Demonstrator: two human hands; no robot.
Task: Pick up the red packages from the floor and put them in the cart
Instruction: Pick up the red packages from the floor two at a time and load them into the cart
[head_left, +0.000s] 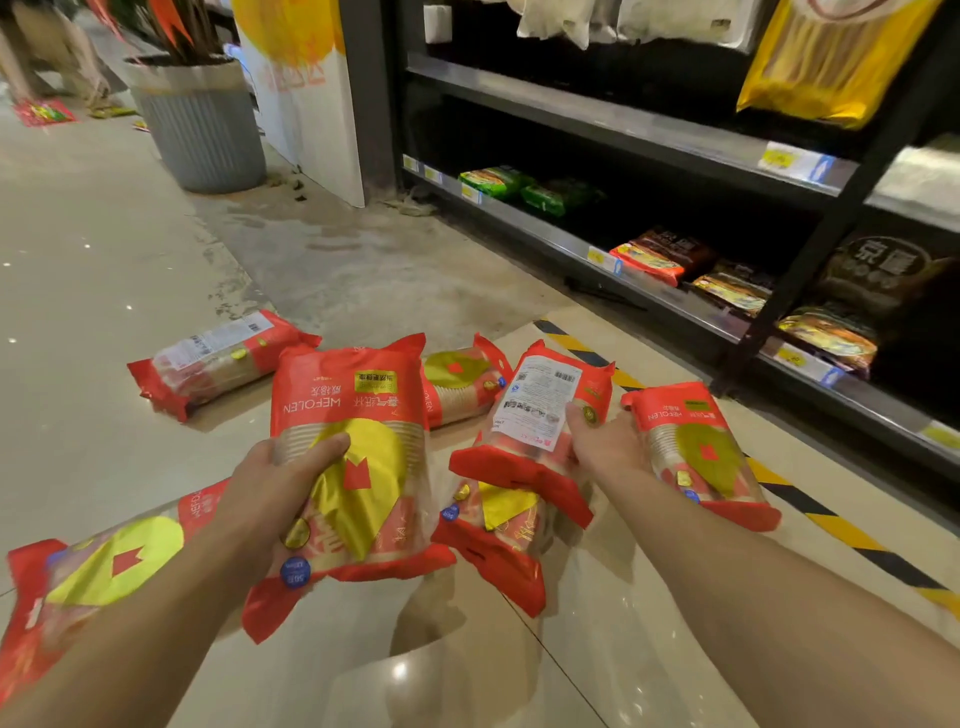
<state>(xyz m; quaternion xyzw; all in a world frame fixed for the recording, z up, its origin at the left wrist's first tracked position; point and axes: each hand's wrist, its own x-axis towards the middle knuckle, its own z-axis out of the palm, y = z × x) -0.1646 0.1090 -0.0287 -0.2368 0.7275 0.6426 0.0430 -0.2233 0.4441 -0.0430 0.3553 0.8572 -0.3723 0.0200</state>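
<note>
**Seven red packages by a store shelf, two in hand**

Seven red packages cluster on the tiled floor (104, 249) beneath a person's outstretched forearms. The left grip (280, 483), at 7 o'clock from the middle of the frame, curls round the crown-front package (358, 415). Its thumb lies across the gold patch, and the package is raised above the tiles with its printed face up.

The right grip (602, 447), at 4 o'clock, holds the label-side package (540, 405) by its right edge, thumb on the white barcode label. That package tilts, with its near end over a lower package (498, 535) lying on the floor.

Just beside the right grip, at 3 o'clock, a tape-side package (701, 452) lies near a strip of black-and-yellow hazard tape (831, 525). A rear package (462, 379) shows at 12 o'clock between the two held ones. At 10 o'clock a far-left package (218, 364) lies label up. At 8 o'clock a near-left package (93, 587) lies partly hidden under the left forearm.

A dark shelf (649, 135) runs from 12 to 3 o'clock, carrying green packets (498, 182) on its bottom tier. A grey ribbed planter (202, 135) stands at 11 o'clock.
</note>
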